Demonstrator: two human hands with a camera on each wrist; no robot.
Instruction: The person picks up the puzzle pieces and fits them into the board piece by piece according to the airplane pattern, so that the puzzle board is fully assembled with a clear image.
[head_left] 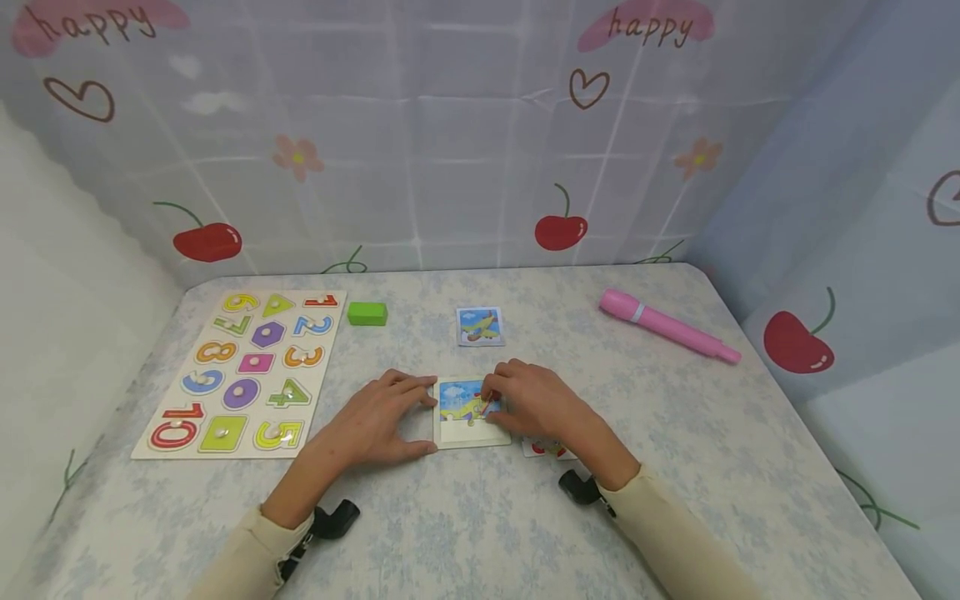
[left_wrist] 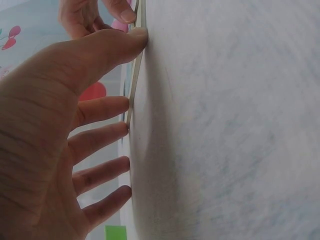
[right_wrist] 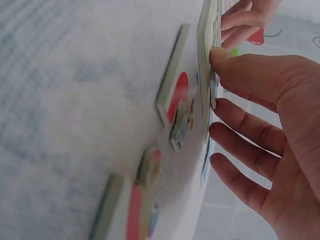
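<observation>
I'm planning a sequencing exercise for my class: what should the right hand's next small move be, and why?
Probably pressing the jigsaw piece down: the right hand pinches it over the puzzle tray, while the left hand braces the tray's left edge.

We find the middle taken: the bare left hand [head_left: 375, 421] and bare right hand [head_left: 536, 398] flank the thin cream rectangular puzzle board [head_left: 452, 432], and loose flat red-and-white pieces [head_left: 535, 448] crowd the right hand's near side. Beyond that board, the small square blue airplane card [head_left: 481, 327] leaves us a narrow strip. We could slip a hand between this card and the bright green rectangular block [head_left: 367, 314] — the block nearly closes against the large cream number board [head_left: 258, 329]. Our broadest passage lies between the right hand and the long pink tube [head_left: 671, 327].
</observation>
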